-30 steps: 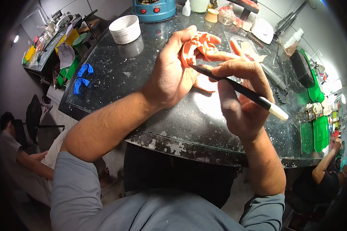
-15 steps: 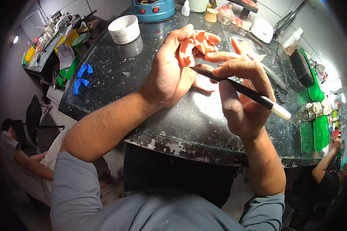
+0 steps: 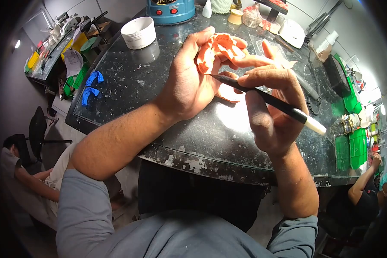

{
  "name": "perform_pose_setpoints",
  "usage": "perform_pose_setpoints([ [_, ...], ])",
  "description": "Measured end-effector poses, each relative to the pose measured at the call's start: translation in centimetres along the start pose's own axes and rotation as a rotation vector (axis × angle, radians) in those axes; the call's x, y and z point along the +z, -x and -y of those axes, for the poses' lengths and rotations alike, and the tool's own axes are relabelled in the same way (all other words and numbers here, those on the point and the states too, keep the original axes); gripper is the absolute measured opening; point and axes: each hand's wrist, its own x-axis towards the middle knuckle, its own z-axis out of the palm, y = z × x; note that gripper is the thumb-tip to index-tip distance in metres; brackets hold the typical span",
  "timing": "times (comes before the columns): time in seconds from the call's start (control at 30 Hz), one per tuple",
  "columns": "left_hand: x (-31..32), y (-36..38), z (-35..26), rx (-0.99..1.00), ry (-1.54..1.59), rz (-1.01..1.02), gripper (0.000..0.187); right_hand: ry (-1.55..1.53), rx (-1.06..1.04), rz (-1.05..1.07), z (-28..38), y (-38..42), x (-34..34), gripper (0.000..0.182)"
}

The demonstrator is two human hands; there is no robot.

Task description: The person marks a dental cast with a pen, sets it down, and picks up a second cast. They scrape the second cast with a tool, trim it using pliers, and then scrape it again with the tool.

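My left hand (image 3: pixel 187 84) is closed round an orange, arch-shaped dental model (image 3: pixel 205 59), holding it above the bench with its hollow curve facing me. In my right hand (image 3: pixel 277 94) is a black pen (image 3: pixel 276 101) with a white end, gripped between thumb and fingers. Its pointed tip is at the model's lower left edge; whether it touches cannot be made out. Some right fingers reach to the model's right side. Below my hands, a second orange piece (image 3: pixel 228 93) lies on the bench, partly hidden by them.
On the black, chipped bench (image 3: pixel 129 92) are two blue arch pieces (image 3: pixel 91 88), a white tub (image 3: pixel 138 33) and a blue machine (image 3: pixel 170 12). A grey handpiece (image 3: pixel 306 88) with a coiled cord lies at right, near green trays (image 3: pixel 357 148). Other people sit on both sides.
The dental model has tilted in my left hand and shows more of its inner curve. The pen has shifted slightly, its tip a little further left.
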Motion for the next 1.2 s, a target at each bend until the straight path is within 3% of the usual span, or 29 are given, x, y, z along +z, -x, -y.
perform_pose_setpoints([
  [0.37,0.3,0.0,0.0,-0.034,0.055,0.000,0.052,-0.016,0.029,-0.023,0.1,0.0,0.1,0.024],
  [0.57,0.0,0.3,-0.5,-0.098,0.063,0.115,0.054,0.017,0.011,0.019,0.2,0.0,0.0,0.025],
  [0.67,-0.5,0.5,-0.5,-0.129,0.178,0.159,0.053,0.004,0.010,0.022,0.1,0.1,0.2,0.027],
  [0.73,-0.8,0.4,-0.5,-0.149,0.343,0.308,0.051,-0.013,0.016,0.023,0.1,0.1,0.3,0.027],
  [1.2,-0.7,0.5,-0.5,-0.142,0.226,0.221,0.051,0.068,0.005,0.030,0.2,0.0,0.1,0.027],
])
